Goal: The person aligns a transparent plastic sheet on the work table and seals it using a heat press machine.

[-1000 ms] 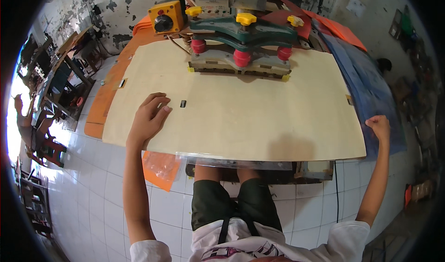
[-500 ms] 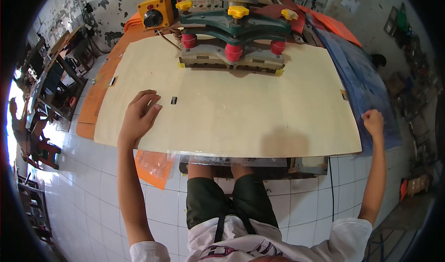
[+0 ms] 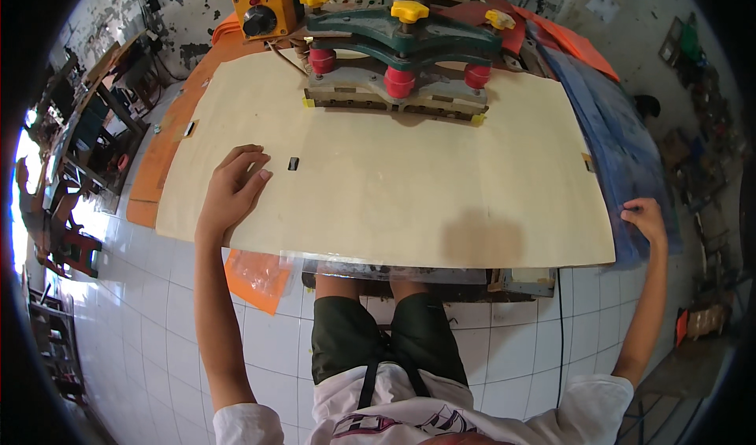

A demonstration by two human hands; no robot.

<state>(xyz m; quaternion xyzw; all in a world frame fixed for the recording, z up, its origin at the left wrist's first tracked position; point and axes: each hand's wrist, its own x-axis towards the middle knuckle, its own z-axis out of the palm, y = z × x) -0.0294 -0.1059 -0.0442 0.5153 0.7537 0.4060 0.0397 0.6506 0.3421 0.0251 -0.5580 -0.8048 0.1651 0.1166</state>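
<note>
My left hand (image 3: 231, 183) rests on the left part of a wide cream board (image 3: 378, 201), fingers loosely bent and apart, holding nothing. Just right of its fingertips a small dark tab (image 3: 293, 163) lies on the board. Beyond the board's right edge, my right hand (image 3: 647, 220) is over a stack of blue plastic sheets (image 3: 622, 150), thumb and forefinger drawn together at the blue sheet. How much of the plastic sits between them is hard to make out. A clear plastic film (image 3: 354, 265) shows along the board's near edge.
A press head (image 3: 398, 71) with green arms, yellow knobs and red cushions hangs over the board's far side. Left of it stands a yellow control box (image 3: 266, 10) with a black dial. Orange sheeting (image 3: 256, 281) hangs below the near edge, above a tiled floor (image 3: 520, 343).
My right hand has moved slightly outward and nearer to me, and its fist has loosened into a pinch. The left hand has stayed in nearly the same place on the board.
</note>
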